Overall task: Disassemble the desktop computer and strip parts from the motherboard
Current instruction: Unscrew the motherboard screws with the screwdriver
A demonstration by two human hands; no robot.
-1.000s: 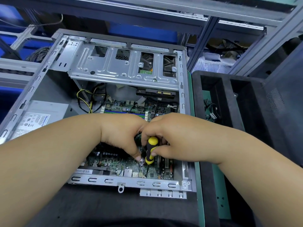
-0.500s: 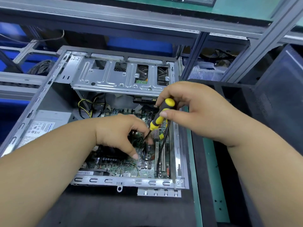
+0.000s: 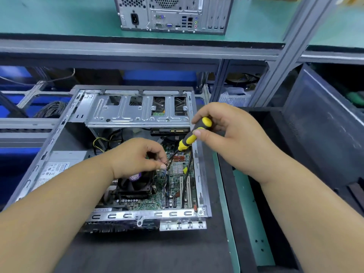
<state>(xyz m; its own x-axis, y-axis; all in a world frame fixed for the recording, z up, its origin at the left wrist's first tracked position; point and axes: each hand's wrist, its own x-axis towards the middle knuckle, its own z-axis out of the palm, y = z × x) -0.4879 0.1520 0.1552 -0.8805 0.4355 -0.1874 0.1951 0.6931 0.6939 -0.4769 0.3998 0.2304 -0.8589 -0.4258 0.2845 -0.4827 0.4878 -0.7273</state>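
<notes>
Both hands have risen off the motherboard [image 3: 177,186]: right hand [image 3: 232,133] grips the lifted screwdriver [image 3: 194,134], left hand [image 3: 137,156] pinches its tip, likely collecting a freed screw.

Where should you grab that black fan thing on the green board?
Probably by the outer sides of the black fan, coming straight down from above. Its square frame gives flat edges to pinch, and the left hand and case wall crowd the other ways in.

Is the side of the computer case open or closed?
Open: the computer case has no side cover, so the motherboard and cooler fan show.
</notes>
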